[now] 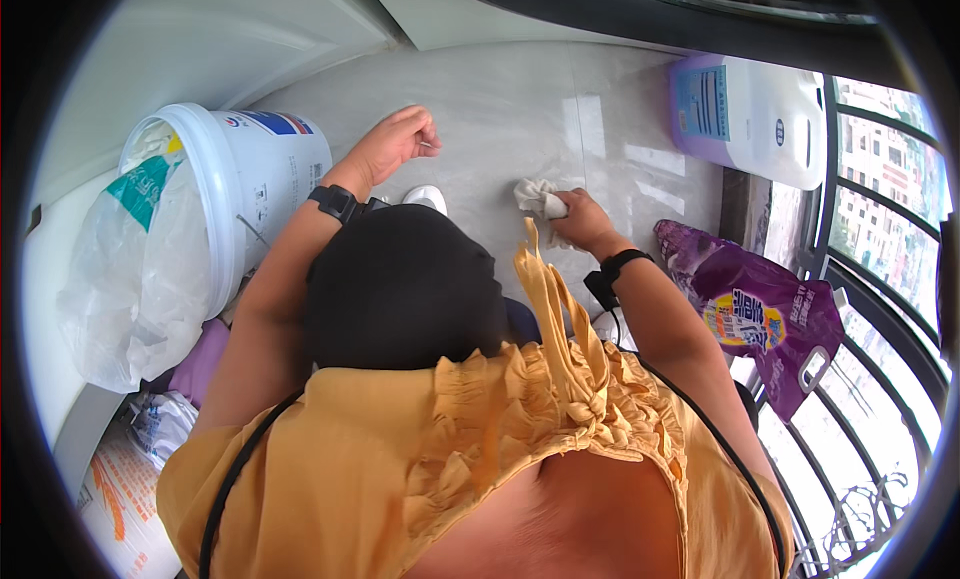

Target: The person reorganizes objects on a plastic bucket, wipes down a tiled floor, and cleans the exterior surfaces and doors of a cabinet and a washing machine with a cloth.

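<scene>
My right hand [581,219] grips a crumpled off-white cloth [538,198], which touches the grey tiled floor [487,113]. Part of the cloth is hidden under the fingers. To the left, my left hand [405,134] hovers by the white plastic bucket [281,155], its fingers curled together and nothing visible in them. Each wrist wears a black strap with a small device. Between my arms a rounded black shape [405,286] hides part of the floor, and a white shoe tip [426,197] shows just past it.
A clear plastic bag [142,279] bulges from the bucket's mouth. On the right stand a large jug of purple liquid [772,121] and a purple detergent bag [750,309], beside dark window railings [885,279]. A printed sack [124,496] lies at lower left. White panels [247,31] border the floor.
</scene>
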{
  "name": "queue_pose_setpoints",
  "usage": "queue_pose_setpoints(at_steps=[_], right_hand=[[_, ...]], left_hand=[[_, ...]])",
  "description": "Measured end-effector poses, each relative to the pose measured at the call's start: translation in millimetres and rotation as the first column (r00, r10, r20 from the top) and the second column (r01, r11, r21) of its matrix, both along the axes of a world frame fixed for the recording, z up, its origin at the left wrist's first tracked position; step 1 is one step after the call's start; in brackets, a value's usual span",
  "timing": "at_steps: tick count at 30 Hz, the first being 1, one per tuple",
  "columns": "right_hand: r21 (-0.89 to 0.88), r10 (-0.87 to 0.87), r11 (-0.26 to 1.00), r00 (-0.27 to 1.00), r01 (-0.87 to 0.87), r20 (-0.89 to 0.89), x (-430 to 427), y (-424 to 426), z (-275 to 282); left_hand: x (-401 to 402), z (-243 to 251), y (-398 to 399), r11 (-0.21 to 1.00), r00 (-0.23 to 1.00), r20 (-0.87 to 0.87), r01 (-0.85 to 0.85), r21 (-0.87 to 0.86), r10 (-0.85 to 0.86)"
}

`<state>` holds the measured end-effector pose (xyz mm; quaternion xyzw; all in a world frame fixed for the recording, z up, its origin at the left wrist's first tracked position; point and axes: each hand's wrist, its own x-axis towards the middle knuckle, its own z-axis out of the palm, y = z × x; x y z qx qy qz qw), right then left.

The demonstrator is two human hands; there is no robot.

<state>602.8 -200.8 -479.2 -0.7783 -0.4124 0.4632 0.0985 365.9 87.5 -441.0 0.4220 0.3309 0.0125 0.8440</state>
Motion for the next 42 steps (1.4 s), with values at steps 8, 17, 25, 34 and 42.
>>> queue_pose_setpoints(at_steps=[8, 17, 25, 34, 42], right_hand=[[-0.064, -0.424, 0.9, 0.835, 0.43, -0.352, 6, 18, 62], [0.125, -0.595, 0.661, 0.619, 0.74, -0.513, -16, 22, 105], [0.318, -0.506, 0.541, 0.603, 0.779, -0.616, -5, 44, 176], [0.931, -0.398, 0.342, 0.917, 0.124, 0.025, -6, 130, 316], [0.803, -0.613, 0.112, 0.596, -0.585, 0.52, 17, 211, 390]], left_hand=[[-24, 92, -2, 0.979, 0.995, 0.098, -0.054, 0.198, 0.035], [-35, 247, -7, 0.881, 0.976, 0.216, -0.129, 0.455, 0.032], [-10, 340, -56, 0.958, 0.79, 0.613, -0.197, 0.209, 0.028], [31, 295, -114, 0.988, 0.895, 0.42, -0.146, -0.04, 0.149], [18, 309, -104, 0.934, 0.891, 0.439, -0.251, 0.253, 0.12]])
